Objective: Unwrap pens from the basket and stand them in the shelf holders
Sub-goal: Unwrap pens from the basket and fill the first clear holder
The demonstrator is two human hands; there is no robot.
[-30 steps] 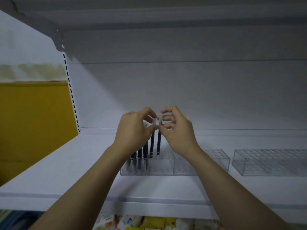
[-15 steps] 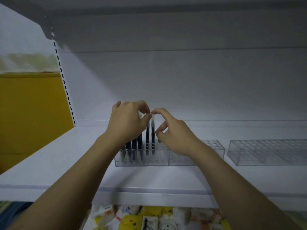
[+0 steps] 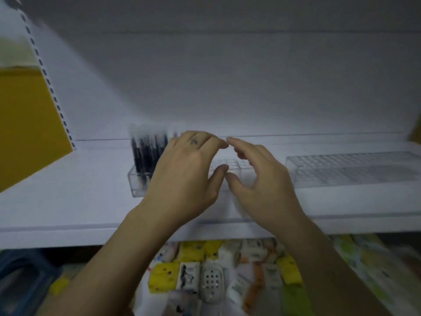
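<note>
Done: pens fill the left end of first holder.
Left: second holder, right of it, empty.
Hands: left hand, right hand relaxed, holding nothing.

Shelf runs across the view, back wall behind it; slotted upright at the shelf's far left. Pen holder stands on the shelf left of centre; pens upright in its left end. Second holder is on the shelf to the right, apart from the first. Left hand is in front of the pen holder, hiding its middle; right hand just beside it on the right, thumbs near each other; contact unclear in the blur. Packets lie heaped on the level below the shelf, between and under the forearms; possibly a bin at lower left.
</note>
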